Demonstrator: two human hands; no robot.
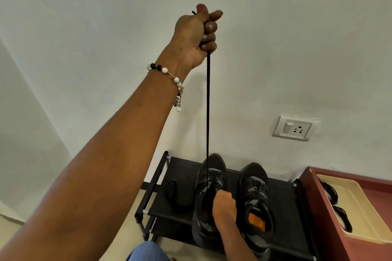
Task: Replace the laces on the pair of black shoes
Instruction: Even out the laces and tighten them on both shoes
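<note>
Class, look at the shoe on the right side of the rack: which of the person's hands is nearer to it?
Right. The right hand holds the neighbouring shoe, just beside the right-side shoe; the left hand is raised high above, gripping the lace.

Premises: domestic interior, prob. entryway or bedroom corner. Evidence: low black shoe rack (284, 214) against plain white wall (275, 27), wall switch w/ socket (294, 128), maroon cabinet (331, 218) w/ cream tray (360, 203) adj.

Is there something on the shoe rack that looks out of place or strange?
Nothing looks damaged or spilled. One detail stands out: the right shoe shows an orange patch inside its opening. The lace, pulled taut above the left shoe by the left hand, belongs to the task.
</note>
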